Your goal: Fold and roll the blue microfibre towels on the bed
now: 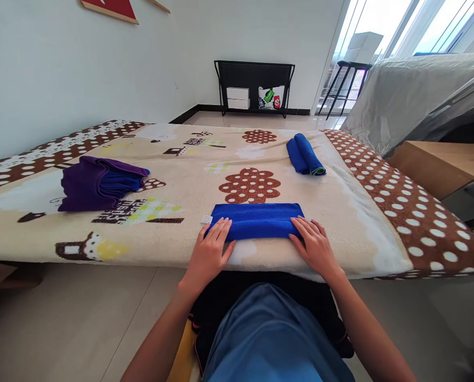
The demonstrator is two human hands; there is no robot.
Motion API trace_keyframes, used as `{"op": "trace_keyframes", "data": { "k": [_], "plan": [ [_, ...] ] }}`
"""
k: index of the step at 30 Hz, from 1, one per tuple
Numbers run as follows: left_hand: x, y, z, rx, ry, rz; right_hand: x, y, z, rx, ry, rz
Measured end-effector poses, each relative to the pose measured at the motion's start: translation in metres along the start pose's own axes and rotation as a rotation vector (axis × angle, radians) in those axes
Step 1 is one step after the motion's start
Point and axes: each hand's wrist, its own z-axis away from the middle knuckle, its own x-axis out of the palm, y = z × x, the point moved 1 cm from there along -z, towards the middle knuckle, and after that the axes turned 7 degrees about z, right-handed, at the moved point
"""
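Note:
A blue towel [261,220], folded into a long strip, lies on the patterned blanket [197,185] right before me. A small white tag [206,219] sticks out at its left end. My left hand [211,249] rests flat on the towel's left end, fingers stretched out. On the right end lies my right hand [314,244], its fingers also extended and touching the cloth. Farther back to the right is a rolled blue towel [306,154] with a green edge. At the left sits a purple cloth [84,185] wrapped around a pile of blue cloths [120,180].
Brown polka-dot borders edge the blanket, whose front edge is just before my body. Against the far wall stands a black rack [255,77] with white boxes [237,98]. A cardboard box [439,162] and plastic-covered furniture [423,90] are at the right, near a black stool [346,82].

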Motion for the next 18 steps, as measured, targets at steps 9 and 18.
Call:
{"op": "trace_keyframes", "data": {
  "k": [9,18],
  "plan": [
    [-0.008,-0.015,0.012,-0.027,-0.035,-0.023,-0.006,0.016,0.016,0.007,-0.030,0.033],
    [0.000,-0.021,0.005,-0.091,0.020,0.075,-0.003,0.029,0.009,0.029,-0.032,-0.067]
  ]
}}
